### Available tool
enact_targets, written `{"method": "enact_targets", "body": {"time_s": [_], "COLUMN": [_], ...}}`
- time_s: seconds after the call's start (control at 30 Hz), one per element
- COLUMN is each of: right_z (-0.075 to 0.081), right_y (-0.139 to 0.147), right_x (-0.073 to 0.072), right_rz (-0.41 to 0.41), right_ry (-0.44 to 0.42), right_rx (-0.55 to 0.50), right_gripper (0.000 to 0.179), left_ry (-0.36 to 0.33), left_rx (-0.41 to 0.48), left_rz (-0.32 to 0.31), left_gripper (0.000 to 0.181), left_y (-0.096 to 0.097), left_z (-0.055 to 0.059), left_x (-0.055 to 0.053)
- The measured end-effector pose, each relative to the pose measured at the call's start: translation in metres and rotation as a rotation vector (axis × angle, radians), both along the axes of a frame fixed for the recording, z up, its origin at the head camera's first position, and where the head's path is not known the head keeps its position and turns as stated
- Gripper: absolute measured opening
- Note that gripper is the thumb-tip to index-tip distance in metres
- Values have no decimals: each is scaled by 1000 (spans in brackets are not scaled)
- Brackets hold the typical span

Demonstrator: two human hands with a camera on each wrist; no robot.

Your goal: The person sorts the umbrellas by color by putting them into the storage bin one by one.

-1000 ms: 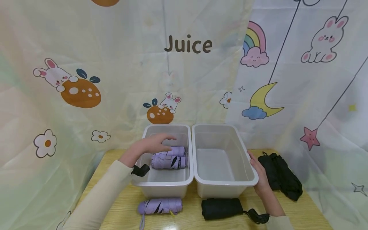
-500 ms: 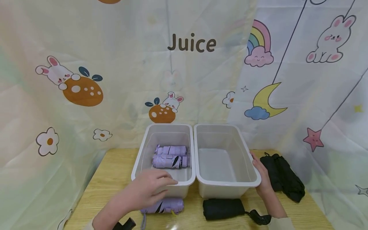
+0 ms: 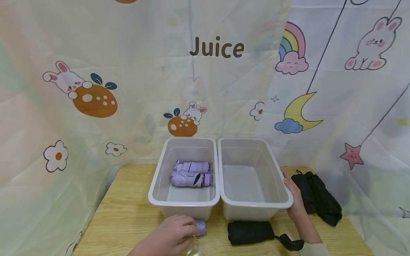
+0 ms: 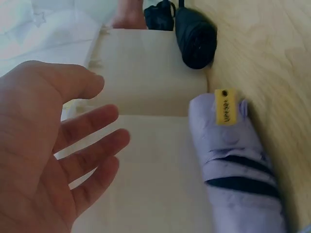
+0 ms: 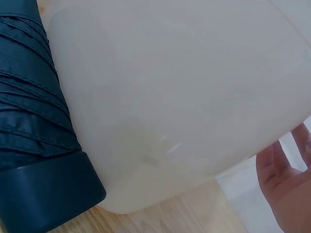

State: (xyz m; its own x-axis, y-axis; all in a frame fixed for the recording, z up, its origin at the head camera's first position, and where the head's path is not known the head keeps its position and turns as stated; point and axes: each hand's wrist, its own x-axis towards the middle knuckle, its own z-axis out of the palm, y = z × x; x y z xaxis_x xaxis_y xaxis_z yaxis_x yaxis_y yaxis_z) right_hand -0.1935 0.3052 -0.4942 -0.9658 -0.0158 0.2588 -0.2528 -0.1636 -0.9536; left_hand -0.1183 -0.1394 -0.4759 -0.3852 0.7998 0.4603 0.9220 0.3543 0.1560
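My left hand (image 3: 173, 233) is over a folded lavender umbrella (image 3: 201, 227) on the table in front of the left bin, hiding most of it in the head view. In the left wrist view the fingers are spread and loosely bent, apart from the umbrella (image 4: 238, 165), which has black streaks and a yellow tag. My right hand (image 3: 296, 197) rests against the outer right side of the right white bin (image 3: 256, 205), fingertips near its rim. Two lavender umbrellas (image 3: 189, 179) lie side by side in the left white bin (image 3: 184, 204).
A folded black umbrella (image 3: 251, 233) lies in front of the right bin, near my right wrist. More black folded umbrellas (image 3: 315, 195) lie on the table's right side. A printed curtain (image 3: 137, 71) hangs close behind the bins.
My left hand has moved out of the left bin, down and toward me, to the lavender umbrella in front. My right hand stays at the right bin. The view has shifted slightly.
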Motion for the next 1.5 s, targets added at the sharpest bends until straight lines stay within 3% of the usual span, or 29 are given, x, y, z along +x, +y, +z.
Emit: {"method": "enact_targets", "body": {"time_s": [0.13, 0.3, 0.4, 0.57, 0.97, 1.27, 1.5], "right_z": [-1, -1, -1, 0, 2, 1, -1], "right_y": [0, -1, -1, 0, -1, 0, 2], "right_x": [1, 0, 0, 1, 1, -1, 0], "right_rz": [0, 33, 34, 16, 13, 7, 6], "right_ry": [7, 23, 26, 20, 21, 29, 25], "right_rx": [-2, -7, -15, 2, -1, -11, 11], "right_gripper": [48, 48, 48, 48, 48, 48, 48], "left_ry": [-8, -33, -10, 74, 60, -45, -57], "left_rx": [26, -51, -92, -85, -194, -214, -182], "left_rz": [26, 26, 22, 25, 127, 190, 243], "left_gripper": [19, 17, 23, 32, 44, 57, 56], "left_y": [10, 32, 50, 80, 119, 136, 140], "left_z": [-15, -31, -40, -52, -83, -94, -94], "left_x": [-4, -7, -9, -13, -21, -24, -23]}}
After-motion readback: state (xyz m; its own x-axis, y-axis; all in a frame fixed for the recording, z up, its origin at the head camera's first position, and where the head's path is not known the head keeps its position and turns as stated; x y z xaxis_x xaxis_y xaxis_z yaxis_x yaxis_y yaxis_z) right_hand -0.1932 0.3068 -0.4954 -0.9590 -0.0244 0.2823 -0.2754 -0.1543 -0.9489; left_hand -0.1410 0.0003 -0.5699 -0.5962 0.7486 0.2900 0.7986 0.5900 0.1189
